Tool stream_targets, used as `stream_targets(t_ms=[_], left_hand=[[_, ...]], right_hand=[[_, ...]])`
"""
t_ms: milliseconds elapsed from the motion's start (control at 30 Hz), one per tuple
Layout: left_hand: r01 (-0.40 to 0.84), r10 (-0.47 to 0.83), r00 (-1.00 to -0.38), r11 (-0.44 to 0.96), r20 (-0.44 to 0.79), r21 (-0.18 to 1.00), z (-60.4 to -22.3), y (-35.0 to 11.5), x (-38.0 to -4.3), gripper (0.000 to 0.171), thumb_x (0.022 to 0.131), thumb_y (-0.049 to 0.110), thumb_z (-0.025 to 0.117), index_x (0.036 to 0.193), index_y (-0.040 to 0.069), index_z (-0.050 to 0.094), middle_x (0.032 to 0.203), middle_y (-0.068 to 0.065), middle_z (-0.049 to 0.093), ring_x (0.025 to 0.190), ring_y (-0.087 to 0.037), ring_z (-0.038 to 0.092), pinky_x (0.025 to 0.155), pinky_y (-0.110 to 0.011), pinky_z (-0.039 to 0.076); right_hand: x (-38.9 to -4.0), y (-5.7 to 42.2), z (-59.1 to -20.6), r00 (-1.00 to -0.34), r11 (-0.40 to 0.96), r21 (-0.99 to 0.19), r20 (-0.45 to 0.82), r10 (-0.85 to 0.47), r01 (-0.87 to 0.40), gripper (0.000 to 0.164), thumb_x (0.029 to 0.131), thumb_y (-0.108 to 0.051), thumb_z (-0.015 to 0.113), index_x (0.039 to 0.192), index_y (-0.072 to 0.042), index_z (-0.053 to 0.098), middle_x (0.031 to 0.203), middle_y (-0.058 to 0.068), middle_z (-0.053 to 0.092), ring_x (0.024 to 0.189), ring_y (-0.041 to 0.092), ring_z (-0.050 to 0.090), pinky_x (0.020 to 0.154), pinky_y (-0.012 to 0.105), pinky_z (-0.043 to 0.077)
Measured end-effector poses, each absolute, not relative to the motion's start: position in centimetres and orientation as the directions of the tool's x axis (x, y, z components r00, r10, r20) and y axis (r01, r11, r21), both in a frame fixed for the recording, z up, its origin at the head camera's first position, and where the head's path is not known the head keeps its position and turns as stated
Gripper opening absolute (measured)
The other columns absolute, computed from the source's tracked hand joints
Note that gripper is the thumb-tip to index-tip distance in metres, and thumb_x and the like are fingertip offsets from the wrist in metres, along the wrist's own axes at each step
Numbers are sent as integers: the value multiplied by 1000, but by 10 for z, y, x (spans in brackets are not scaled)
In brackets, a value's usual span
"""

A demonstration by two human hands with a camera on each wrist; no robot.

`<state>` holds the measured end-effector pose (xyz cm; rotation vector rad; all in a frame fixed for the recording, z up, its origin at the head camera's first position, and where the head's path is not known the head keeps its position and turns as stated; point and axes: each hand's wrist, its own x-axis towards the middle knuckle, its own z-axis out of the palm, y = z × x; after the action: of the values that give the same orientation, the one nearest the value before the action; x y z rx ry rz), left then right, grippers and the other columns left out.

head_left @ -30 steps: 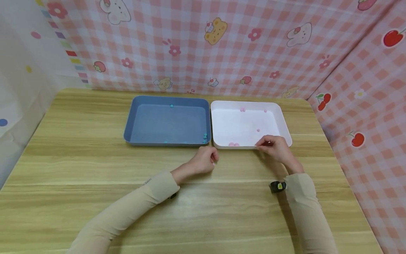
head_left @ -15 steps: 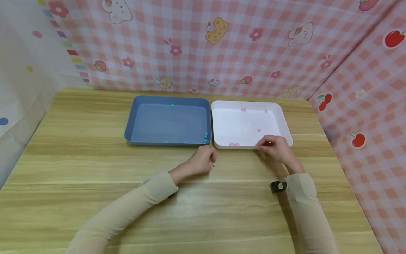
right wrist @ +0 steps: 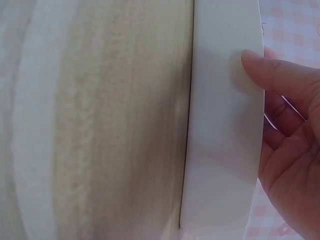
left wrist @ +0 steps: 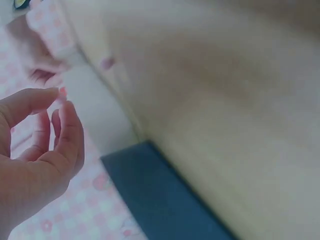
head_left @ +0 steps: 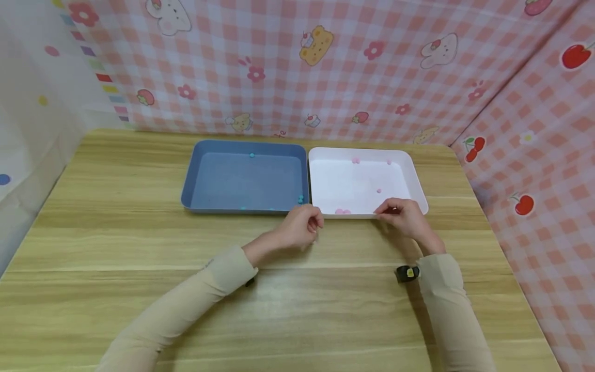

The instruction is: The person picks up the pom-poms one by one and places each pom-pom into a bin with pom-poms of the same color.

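Observation:
My left hand [head_left: 297, 227] is at the front edge where the blue tray [head_left: 244, 211] and the white tray [head_left: 413, 173] meet. In the left wrist view its thumb and bent forefinger nearly meet, with a small reddish speck [left wrist: 62, 92] showing at their tips; I cannot tell whether they pinch it. A small pink bead [left wrist: 107, 63] shows blurred, apart from those fingertips. My right hand [head_left: 404, 217] pinches the white tray's front rim, its thumb [right wrist: 255, 65] on the outer wall. Several pink beads [head_left: 378, 190] lie in the white tray.
Several teal beads [head_left: 252, 155] are in the blue tray, some along its near wall. Both trays stand side by side toward the back of a wooden table [head_left: 297, 320]. A pink checked cloth [head_left: 279, 67] hangs behind and to the right.
The left hand has lifted slightly and moved toward the trays' front edge. A pale bead that showed beside its fingertips half a second ago no longer stands out in the head view. The right hand is unmoved.

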<state>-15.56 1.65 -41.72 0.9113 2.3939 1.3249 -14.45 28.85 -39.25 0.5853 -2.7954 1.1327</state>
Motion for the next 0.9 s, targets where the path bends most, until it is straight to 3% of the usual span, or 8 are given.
stream_targets(t_ms=[167, 633, 800, 900], left_hand=[[397, 620, -776, 338, 116, 853, -401, 21, -168, 19, 70, -18, 55, 84, -8, 59, 83, -12, 56, 75, -21, 57, 65, -18, 47], [402, 546, -824, 375, 151, 835, -372, 51, -207, 15, 71, -11, 59, 82, -1, 61, 79, -10, 62, 73, -18, 58, 66, -17, 44], [319, 501, -857, 338, 118, 885, -368, 60, -222, 14, 76, -9, 62, 89, -6, 63, 81, -11, 61, 76, -20, 59, 68, -19, 46], [251, 464, -883, 328, 77, 911, -367, 64, -230, 15, 78, -7, 65, 93, -7, 63, 83, -11, 61, 77, -21, 59, 69, -21, 47]], right_hand=[[-145, 289, -393, -924, 656, -655, 207, -322, -375, 10, 72, 18, 68, 75, 10, 66, 73, 22, 64, 64, 11, 54, 59, 17, 46], [-148, 297, -403, -931, 649, -674, 184, -314, -352, 7, 75, 13, 70, 77, 6, 67, 75, 19, 66, 66, 7, 54, 61, 13, 45], [-154, 304, -414, -930, 640, -680, 191, -315, -357, 7, 76, 10, 71, 78, 4, 68, 75, 16, 67, 66, 7, 54, 61, 12, 44], [-148, 294, -400, -931, 645, -676, 194, -310, -356, 8, 74, 15, 69, 77, 8, 67, 75, 19, 66, 66, 12, 55, 61, 13, 44]])
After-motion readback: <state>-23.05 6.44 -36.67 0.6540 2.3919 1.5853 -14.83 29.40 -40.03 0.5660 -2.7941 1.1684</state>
